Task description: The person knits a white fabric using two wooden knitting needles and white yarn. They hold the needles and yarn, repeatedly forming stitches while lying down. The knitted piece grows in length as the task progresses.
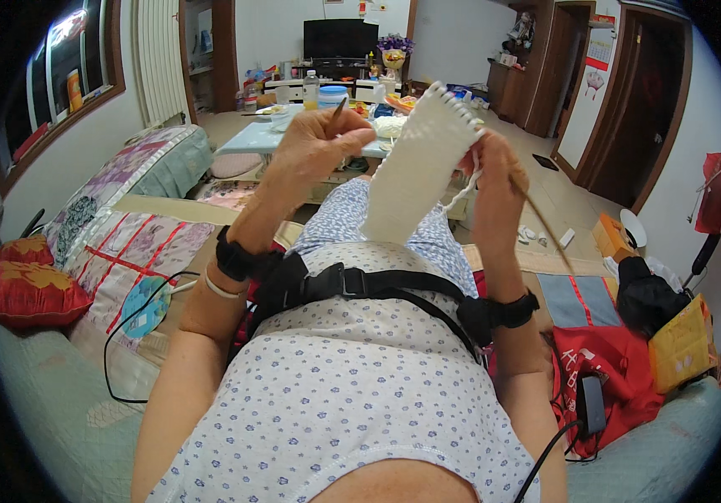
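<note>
My left hand point(323, 141) is raised over my lap, its fingers closed around a brown knitting needle point(338, 109) whose end sticks up above them. To its right hangs a white knitted strip point(420, 166), with a row of loops along its slanted upper edge. My right hand point(500, 166) grips that strip at its upper right corner. A second thin knitting needle point(546, 227) slants down and right out of the same hand. White yarn point(463, 190) loops down beside the right fingers. The left needle and the strip are apart.
Beyond my knees stands a light-blue table point(250, 139) holding a bottle point(311, 90), a blue-lidded jar point(333, 97) and other items. A round hand fan point(147, 306) and red cushions point(40, 292) lie at left. A red bag point(612, 377) and black cable point(546, 456) are at right.
</note>
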Available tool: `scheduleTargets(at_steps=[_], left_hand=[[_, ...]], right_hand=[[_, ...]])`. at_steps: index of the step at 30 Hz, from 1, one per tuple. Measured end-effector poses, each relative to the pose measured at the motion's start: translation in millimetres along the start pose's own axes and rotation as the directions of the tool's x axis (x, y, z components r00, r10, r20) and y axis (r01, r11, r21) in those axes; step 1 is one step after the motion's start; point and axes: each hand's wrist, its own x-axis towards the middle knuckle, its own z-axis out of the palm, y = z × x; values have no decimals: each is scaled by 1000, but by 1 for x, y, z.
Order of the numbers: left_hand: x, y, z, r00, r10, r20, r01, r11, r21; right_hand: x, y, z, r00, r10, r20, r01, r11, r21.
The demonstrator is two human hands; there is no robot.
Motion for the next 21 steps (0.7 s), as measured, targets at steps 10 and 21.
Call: scheduleTargets(at_steps=[10, 21], left_hand=[[6, 27, 31, 989, -36, 144, 56, 990, -132], [23, 19, 32, 988, 14, 156, 29, 963, -269]], right_hand=[[-3, -3, 17, 765, -524, 375, 628, 474, -618], [-10, -20, 28, 704, -484, 520, 698, 338, -631]])
